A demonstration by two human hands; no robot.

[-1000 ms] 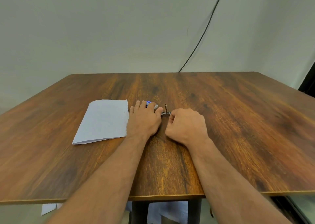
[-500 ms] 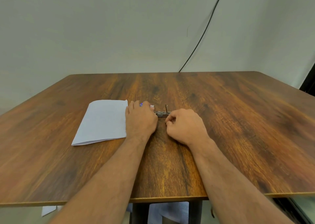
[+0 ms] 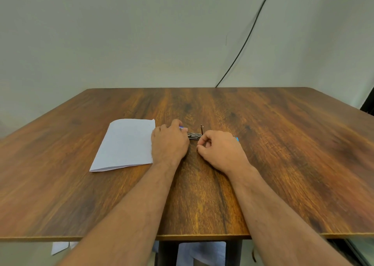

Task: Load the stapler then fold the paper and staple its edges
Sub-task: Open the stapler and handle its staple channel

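A small stapler point(image 3: 194, 135) lies on the wooden table point(image 3: 283, 144) between my hands, its metal staple track showing and a thin metal rod standing up at its right end. My left hand point(image 3: 169, 143) covers the stapler's blue left end, fingers curled over it. My right hand point(image 3: 219, 149) rests just right of the track, fingers pinched together at the tips; what they pinch is too small to see. A folded white paper point(image 3: 125, 144) lies flat beside my left hand.
A small blue object point(image 3: 236, 138) peeks out behind my right hand. A black cable point(image 3: 247, 40) runs down the wall to the table's far edge. White paper and cloth lie on the floor under the near edge.
My left hand slid left and curled over the stapler's blue end. My right hand drew back slightly from the track, uncovering more of the metal.
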